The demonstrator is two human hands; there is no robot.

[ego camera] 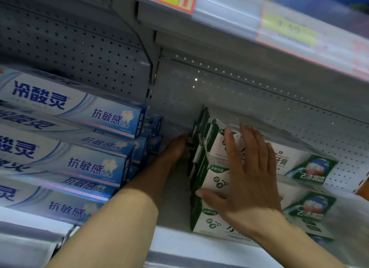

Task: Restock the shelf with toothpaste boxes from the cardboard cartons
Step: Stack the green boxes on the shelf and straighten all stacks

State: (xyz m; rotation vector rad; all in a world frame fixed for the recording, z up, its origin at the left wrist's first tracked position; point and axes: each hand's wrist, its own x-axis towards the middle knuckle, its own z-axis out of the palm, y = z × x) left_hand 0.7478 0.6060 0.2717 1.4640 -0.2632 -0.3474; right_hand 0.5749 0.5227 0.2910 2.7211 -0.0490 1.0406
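Bare gap [175, 203] between box stacks

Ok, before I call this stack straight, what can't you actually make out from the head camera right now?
- Left hand fingertips: hidden behind the green-and-white boxes, so its grip is unclear.
- Box fronts under the right hand: print covered.
- Depth of the green stack: rear rows hidden by front boxes.
- Price labels overhead: blurred, unreadable.
- Blue boxes: cut off by left edge.
- Cardboard cartons: out of frame.
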